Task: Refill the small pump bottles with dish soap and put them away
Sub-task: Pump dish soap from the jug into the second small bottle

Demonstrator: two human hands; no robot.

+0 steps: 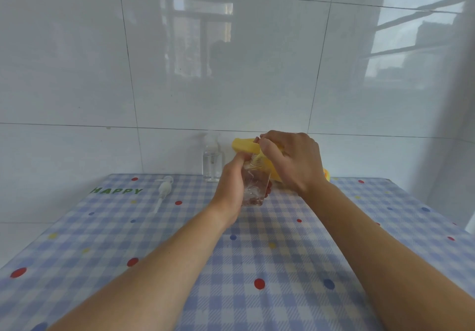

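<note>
Evidently mid-pour, the left hand (231,186) gripped the small clear bottle (255,184) nearly upright, mouth up. The right hand (293,161) curled round the yellow dish soap container (244,144), which was tipped so its spout met that mouth from above and to the right. A loose pump head (164,189) lay on the tabletop (257,253) well to the left, its tube pointing toward the person, nearer the left hand. A second pump bottle (212,162), capped, stood by the wall.
</note>
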